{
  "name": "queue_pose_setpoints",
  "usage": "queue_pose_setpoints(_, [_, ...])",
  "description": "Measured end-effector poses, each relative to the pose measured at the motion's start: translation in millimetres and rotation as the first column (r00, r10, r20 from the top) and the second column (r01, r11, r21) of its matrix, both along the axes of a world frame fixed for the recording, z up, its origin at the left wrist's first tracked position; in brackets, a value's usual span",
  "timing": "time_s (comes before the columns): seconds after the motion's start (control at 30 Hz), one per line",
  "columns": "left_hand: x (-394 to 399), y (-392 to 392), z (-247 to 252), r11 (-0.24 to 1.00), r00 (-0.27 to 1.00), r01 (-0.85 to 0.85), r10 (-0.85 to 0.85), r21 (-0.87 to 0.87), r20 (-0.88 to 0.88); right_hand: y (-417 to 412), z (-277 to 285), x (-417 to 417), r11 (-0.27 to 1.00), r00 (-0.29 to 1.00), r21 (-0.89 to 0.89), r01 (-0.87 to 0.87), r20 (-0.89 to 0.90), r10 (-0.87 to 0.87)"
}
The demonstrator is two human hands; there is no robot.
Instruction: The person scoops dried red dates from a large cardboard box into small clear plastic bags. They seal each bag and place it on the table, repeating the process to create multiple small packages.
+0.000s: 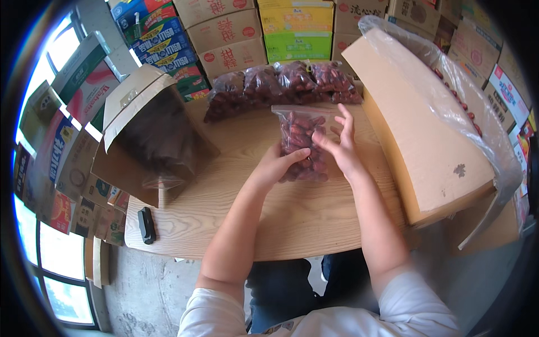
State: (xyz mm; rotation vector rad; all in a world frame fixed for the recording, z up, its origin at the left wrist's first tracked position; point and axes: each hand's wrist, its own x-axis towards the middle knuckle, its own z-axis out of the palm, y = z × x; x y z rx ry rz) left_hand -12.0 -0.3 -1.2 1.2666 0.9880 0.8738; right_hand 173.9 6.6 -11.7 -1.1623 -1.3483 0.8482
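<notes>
A clear zip-seal plastic bag of dried red dates stands upright on the wooden table in front of me. My left hand grips its left side, with the thumb across the front. My right hand is at the bag's right edge, fingers spread and pointing up. Its thumb overlaps the front of the bag in the picture; whether it touches is hard to tell. Behind, several filled bags of dates stand in a row along the table's back.
On the left, an open cardboard box holds clear plastic bags. A black object lies near the front left edge of the table. To the right rises a large carton, plastic-lined, with dates inside. Stacked cartons stand behind.
</notes>
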Motion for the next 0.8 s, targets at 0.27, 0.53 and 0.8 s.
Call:
queue_pose_setpoints(0.27, [-1.8, 3.8, -2.8, 0.978, 0.925, -0.162, 0.196, -0.128, 0.326, -30.8, 42.0, -33.5, 0.955, 0.679, 0.063, -0.288, 0.717, 0.157])
queue_pose_setpoints(0.53, [8.5, 6.6, -8.2, 0.952, 0.807, -0.304, 0.247, 0.019, 0.537, 24.8, 72.1, -45.3, 0.849, 0.732, 0.488, -0.203, 0.651, -0.199])
queue_pose_setpoints(0.8, [-15.7, 20.3, -21.2, 0.919, 0.833, -0.393, 0.340, 0.034, 0.436, 135.2, 99.9, -35.3, 0.802, 0.529, 0.573, 0.170, 0.633, -0.564])
